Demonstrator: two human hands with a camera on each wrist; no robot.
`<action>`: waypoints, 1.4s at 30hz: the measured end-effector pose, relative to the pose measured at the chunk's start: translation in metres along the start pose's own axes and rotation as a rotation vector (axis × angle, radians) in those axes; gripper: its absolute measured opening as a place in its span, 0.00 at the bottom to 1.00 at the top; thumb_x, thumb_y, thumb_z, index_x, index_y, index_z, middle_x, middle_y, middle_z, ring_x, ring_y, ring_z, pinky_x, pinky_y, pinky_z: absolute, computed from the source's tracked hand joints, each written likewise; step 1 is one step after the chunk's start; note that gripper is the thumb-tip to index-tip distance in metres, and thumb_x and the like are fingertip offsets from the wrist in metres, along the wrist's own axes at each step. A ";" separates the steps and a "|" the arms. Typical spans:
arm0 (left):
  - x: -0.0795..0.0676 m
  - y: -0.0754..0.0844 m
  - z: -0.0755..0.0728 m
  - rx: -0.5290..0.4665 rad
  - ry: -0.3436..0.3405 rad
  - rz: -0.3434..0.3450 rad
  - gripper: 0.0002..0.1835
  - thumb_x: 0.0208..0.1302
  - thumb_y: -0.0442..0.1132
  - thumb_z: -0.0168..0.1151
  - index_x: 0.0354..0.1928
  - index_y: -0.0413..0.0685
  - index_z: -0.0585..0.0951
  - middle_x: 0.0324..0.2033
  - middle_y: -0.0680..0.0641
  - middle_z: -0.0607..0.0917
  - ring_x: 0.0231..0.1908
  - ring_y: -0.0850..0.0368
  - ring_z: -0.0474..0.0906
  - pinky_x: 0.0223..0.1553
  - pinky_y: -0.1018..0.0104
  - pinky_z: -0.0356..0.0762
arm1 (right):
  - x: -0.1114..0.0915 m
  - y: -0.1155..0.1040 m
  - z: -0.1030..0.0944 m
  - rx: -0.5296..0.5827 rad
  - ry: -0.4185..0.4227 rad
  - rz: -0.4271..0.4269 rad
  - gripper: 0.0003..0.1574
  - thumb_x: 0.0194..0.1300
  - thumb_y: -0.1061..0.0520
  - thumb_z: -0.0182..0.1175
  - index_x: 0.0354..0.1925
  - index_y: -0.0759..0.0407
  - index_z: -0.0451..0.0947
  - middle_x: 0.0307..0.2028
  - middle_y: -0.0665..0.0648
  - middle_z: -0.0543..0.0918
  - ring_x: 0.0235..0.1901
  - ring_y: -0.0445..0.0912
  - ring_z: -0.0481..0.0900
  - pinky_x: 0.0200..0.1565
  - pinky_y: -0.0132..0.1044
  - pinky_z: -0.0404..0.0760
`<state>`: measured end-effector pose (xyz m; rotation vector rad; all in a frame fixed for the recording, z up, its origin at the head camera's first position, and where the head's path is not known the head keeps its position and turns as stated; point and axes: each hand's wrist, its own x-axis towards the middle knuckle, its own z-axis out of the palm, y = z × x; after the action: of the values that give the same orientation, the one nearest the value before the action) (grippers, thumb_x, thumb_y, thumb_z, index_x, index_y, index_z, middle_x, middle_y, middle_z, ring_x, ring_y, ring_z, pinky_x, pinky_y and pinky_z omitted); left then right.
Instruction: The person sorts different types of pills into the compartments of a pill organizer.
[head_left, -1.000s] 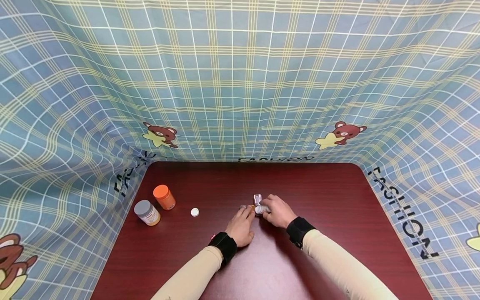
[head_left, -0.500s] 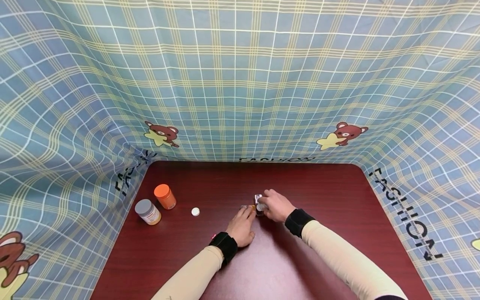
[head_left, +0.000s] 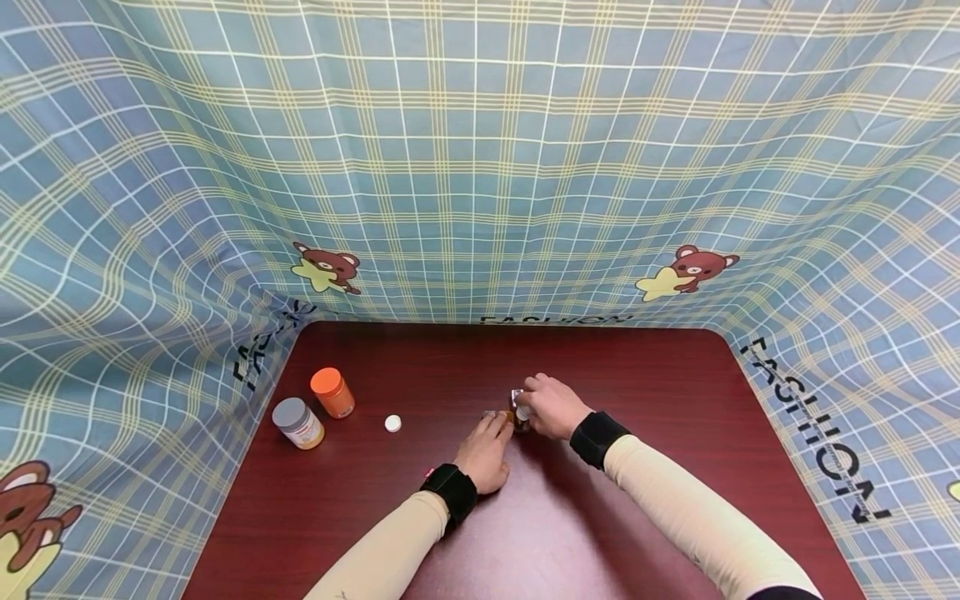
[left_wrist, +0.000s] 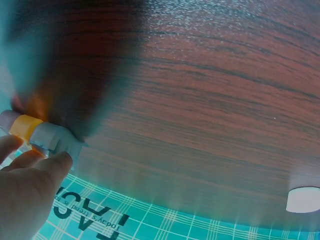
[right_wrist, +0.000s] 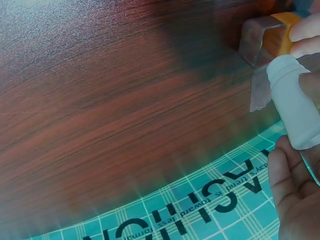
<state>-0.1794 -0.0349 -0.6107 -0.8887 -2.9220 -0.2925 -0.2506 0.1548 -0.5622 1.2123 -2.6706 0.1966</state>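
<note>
My left hand holds a small pill organizer with grey, yellow and purple sections down on the dark red table, its fingers curved over the grey end in the left wrist view. At the other end, the clear compartment has its lid swung out. My right hand grips a white pill bottle without a cap. The bottle is tilted, its mouth right beside the open compartment and the yellow section. The bottle's contents are hidden.
A white bottle cap lies left of my left hand. Farther left stand an orange jar and a white jar with a grey lid. Plaid cloth hangs around the table's back and sides.
My right hand has shifted slightly away from me, turning the bottle from lying sideways over the organizer to a different tilt. My left hand stays on the organizer.
</note>
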 end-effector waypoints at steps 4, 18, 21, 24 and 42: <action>0.000 0.000 0.000 0.006 -0.009 -0.002 0.36 0.46 0.41 0.64 0.62 0.40 0.73 0.65 0.39 0.68 0.65 0.43 0.62 0.64 0.59 0.63 | 0.001 -0.004 -0.003 0.012 -0.006 -0.002 0.20 0.39 0.63 0.69 0.36 0.53 0.85 0.31 0.51 0.75 0.32 0.49 0.71 0.35 0.43 0.73; 0.001 0.001 0.001 0.003 -0.020 -0.010 0.37 0.45 0.40 0.64 0.63 0.41 0.72 0.65 0.40 0.68 0.65 0.43 0.61 0.64 0.59 0.62 | 0.004 -0.005 -0.012 0.046 -0.085 -0.086 0.19 0.46 0.65 0.68 0.40 0.54 0.84 0.36 0.53 0.77 0.36 0.50 0.70 0.40 0.41 0.73; 0.001 0.001 0.001 0.002 -0.019 -0.006 0.38 0.44 0.39 0.64 0.63 0.41 0.71 0.65 0.40 0.68 0.65 0.43 0.61 0.64 0.59 0.62 | 0.005 -0.004 -0.011 0.051 -0.110 -0.117 0.20 0.46 0.65 0.69 0.41 0.54 0.84 0.37 0.53 0.77 0.37 0.50 0.70 0.42 0.41 0.72; 0.001 0.001 0.001 -0.004 -0.018 -0.001 0.37 0.45 0.39 0.63 0.63 0.40 0.72 0.65 0.40 0.68 0.65 0.43 0.62 0.64 0.59 0.62 | 0.005 -0.003 -0.011 0.053 -0.106 -0.112 0.19 0.45 0.66 0.68 0.39 0.54 0.84 0.35 0.53 0.77 0.36 0.50 0.70 0.41 0.41 0.72; 0.001 0.001 -0.001 0.012 -0.014 0.007 0.37 0.44 0.40 0.65 0.62 0.39 0.72 0.64 0.38 0.69 0.65 0.42 0.63 0.64 0.59 0.62 | 0.000 -0.001 -0.018 0.164 -0.095 0.111 0.19 0.52 0.59 0.69 0.45 0.60 0.81 0.36 0.53 0.78 0.35 0.47 0.76 0.38 0.43 0.78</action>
<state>-0.1797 -0.0334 -0.6098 -0.9028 -2.9291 -0.2689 -0.2472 0.1579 -0.5448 1.1456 -2.8554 0.3916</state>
